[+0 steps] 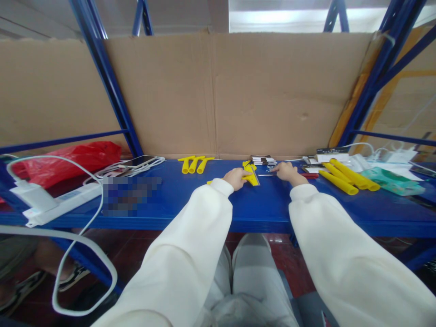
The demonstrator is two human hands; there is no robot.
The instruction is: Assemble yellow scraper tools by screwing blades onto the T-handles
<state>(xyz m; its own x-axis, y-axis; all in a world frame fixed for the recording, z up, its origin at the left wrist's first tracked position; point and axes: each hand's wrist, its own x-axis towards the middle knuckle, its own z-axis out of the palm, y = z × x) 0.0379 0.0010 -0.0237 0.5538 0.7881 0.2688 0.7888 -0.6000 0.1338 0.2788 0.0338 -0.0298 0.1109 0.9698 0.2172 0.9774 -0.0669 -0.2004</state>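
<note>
My left hand point(235, 178) is closed around a yellow scraper point(251, 179) with a thin metal edge, low over the blue tabletop. Just to the right, my right hand point(286, 173) reaches down with its fingertips together at a few tiny metal pieces point(270, 168), perhaps screws. Whatever those fingertips hold is too small to make out. Beneath this hand lies a screwdriver, its shaft pointing left and its red handle point(309, 175) showing on the right. Behind the scraper are another yellow piece point(246, 163) and a stack of small black-and-white packs point(263, 160).
Three yellow T-shaped handles point(195, 164) stand in a row at left. Several yellow tubes point(350, 176) lie at right beside a green packet point(391, 180). Far left are a red bag point(71, 161), a white power strip point(68, 203) and cables. Cardboard point(218, 95) closes off the back.
</note>
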